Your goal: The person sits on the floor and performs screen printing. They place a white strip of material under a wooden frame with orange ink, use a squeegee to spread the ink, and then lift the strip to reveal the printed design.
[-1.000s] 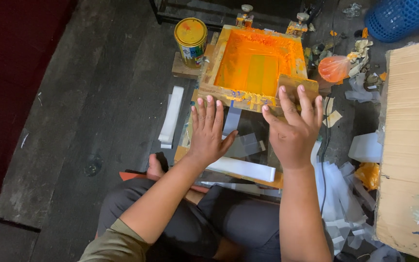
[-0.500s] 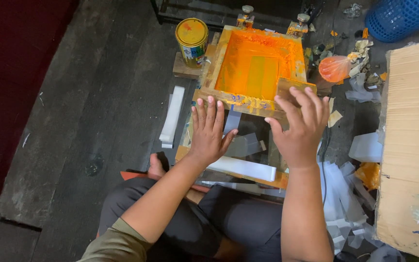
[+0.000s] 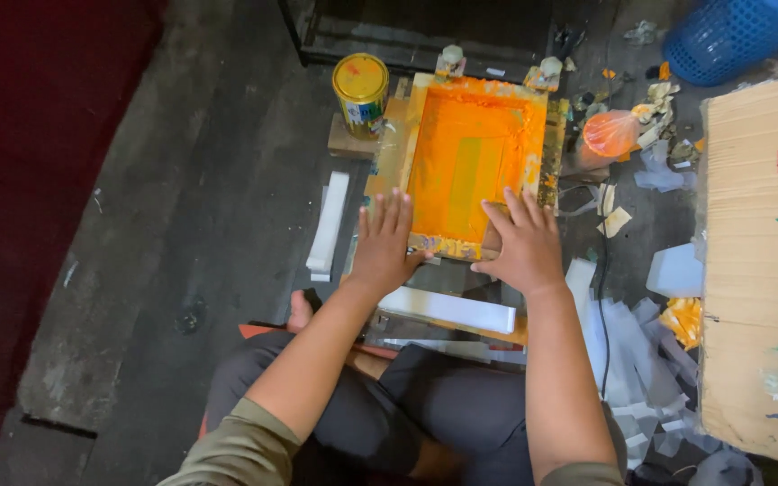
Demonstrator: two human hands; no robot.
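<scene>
Nearest the camera are the person's bent knees in dark trousers, and just beyond them a long white bar (image 3: 447,310) lies crosswise on the floor. Past it, the left hand (image 3: 382,245) rests flat with its fingers (image 3: 393,209) spread and released, palm down on the near left corner of the screen-printing frame (image 3: 477,162), gripping nothing. The right hand (image 3: 520,245) lies likewise flat and unclenched on the near right corner; a wooden edge shows just under its heel, but whether a tool sits beneath the palm cannot be told. The frame stretches directly away from both hands, its long axis running near to far, its mesh flooded with orange ink and a paler band down the middle. Both hands sit at the same near edge, about equally close to it, the frame's far end well out of their reach. At that far end two small clamps (image 3: 451,61) pin the frame. Left of it stands a yellow-lidded tin (image 3: 360,90) on a small block; right of it lies an orange-filled plastic bag (image 3: 610,132), with paper scraps (image 3: 628,360) scattered on the floor, a cardboard sheet (image 3: 758,261) at the right edge and a blue basket (image 3: 731,36) beyond.
</scene>
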